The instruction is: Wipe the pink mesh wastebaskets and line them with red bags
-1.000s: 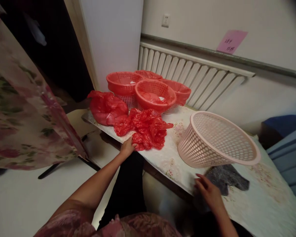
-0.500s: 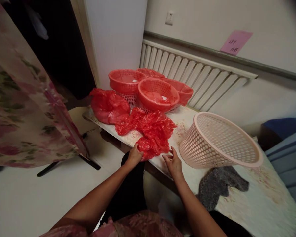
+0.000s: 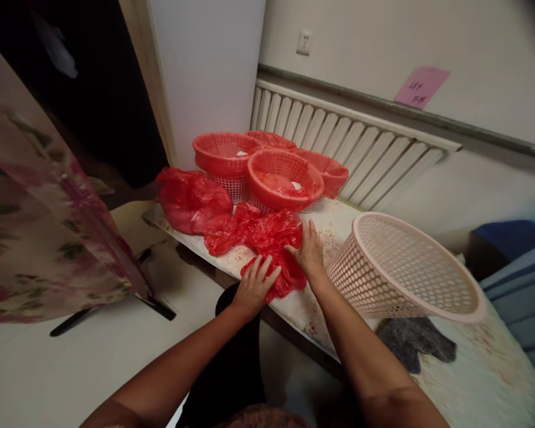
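Note:
A crumpled heap of red plastic bags (image 3: 261,235) lies on the flower-patterned table top (image 3: 450,380). My left hand (image 3: 255,286) rests on the heap's near edge with fingers spread flat. My right hand (image 3: 308,248) lies on the heap's right side, fingers stretched out over the plastic. Neither hand grips anything that I can see. A pale pink perforated basket (image 3: 405,270) stands tilted just right of my right hand. Several baskets lined with red bags (image 3: 284,181) stand behind the heap.
A fuller red bag (image 3: 191,199) lies at the table's left corner. A grey cloth (image 3: 417,345) lies under the pink basket's near side. A white radiator (image 3: 352,142) runs along the wall behind. A flowered curtain (image 3: 40,232) hangs at the left. Blue fabric (image 3: 515,267) sits at the right.
My right hand came from the grey cloth across to the red bag heap and now lies on it. My left hand opened from a pinch at the heap's edge and spread flat.

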A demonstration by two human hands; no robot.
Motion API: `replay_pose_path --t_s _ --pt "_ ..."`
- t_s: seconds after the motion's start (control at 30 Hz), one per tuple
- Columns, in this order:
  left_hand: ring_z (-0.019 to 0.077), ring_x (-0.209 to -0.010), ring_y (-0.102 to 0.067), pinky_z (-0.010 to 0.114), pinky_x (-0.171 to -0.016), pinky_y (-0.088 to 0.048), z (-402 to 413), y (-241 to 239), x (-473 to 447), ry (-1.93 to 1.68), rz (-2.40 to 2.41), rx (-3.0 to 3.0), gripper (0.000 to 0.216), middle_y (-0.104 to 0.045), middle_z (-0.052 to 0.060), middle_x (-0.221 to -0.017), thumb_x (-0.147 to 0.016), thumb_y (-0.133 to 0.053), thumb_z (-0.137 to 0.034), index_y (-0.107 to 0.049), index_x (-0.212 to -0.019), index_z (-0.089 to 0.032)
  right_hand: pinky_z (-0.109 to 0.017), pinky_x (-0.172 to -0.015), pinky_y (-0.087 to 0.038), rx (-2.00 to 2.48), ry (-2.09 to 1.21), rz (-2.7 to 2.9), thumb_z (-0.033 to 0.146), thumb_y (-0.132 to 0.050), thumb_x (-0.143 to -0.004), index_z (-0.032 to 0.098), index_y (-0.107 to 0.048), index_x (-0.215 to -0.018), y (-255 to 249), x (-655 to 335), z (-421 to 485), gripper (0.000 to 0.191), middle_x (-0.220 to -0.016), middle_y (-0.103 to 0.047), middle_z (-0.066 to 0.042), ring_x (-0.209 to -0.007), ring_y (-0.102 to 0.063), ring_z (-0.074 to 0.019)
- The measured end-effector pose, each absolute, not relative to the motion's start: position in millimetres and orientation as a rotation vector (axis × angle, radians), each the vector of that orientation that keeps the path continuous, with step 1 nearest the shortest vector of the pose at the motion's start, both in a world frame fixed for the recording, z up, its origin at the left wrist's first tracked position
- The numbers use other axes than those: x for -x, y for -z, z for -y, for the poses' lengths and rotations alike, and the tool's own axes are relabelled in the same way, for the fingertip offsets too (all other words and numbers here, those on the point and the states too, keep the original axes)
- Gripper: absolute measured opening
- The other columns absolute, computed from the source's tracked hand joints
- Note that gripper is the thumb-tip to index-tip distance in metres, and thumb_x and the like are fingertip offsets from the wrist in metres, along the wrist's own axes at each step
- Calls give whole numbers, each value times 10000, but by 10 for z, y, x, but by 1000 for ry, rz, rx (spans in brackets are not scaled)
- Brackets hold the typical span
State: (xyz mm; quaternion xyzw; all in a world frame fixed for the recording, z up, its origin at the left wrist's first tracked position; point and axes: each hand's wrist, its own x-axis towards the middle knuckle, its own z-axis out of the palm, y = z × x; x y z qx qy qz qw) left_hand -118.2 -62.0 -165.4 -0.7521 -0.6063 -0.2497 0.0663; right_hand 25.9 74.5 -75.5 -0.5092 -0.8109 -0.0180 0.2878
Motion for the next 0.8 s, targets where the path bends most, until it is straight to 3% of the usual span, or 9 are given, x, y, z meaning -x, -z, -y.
replay_pose_path --t_s 0.1,0.17,0.3,0.43,0.8 --pt "344 -1400 -180 551 -1050 -296 423 1679 1200 581 1661 2511 596 -241 71 -1532 -838 -543 -200 -345 -1391 -301 -346 -886 -417 1406 -162 2265 221 -626 -729 187 -451 -1323 917 -203 -783 620 -1185 -606 -140 -1037 -577 -248" --pt "359 -1371 -236 572 -1014 -327 311 1732 1240 512 1688 2597 601 -319 85 -1496 -794 -600 -238 -396 -1359 -269 -288 -818 -431 1420 -254 2263 157 -537 -738 206 -602 -1137 939 -255 -804 408 -994 -685 -84 -896 -618 -202" --pt "319 -1348 -276 538 -996 -353 177 1853 1317 576 1844 2547 469 -424 85 -1422 -811 -532 -130 -503 -1265 -246 -259 -733 -444 1369 -312 1925 186 -403 -764 186 -654 -949 682 -491 -852 312 -870 -693 -41 -783 -606 -168" --pt "283 -1324 -302 496 -1005 -353 95 1883 1329 711 1891 2488 364 -458 78 -1381 -870 -432 -102 -568 -1179 -236 -246 -645 -447 1186 -439 1426 277 -509 -704 165 -651 -852 228 -678 -779 234 -738 -647 2 -665 -560 -143" --pt "282 -1258 -363 452 -951 -378 -268 1811 1373 691 1977 2425 336 -511 83 -1297 -878 -391 -89 -599 -1105 -222 -234 -610 -487 933 -290 1032 244 -588 -710 159 -616 -918 -402 -749 -262 226 -783 -582 19 -665 -547 -106"
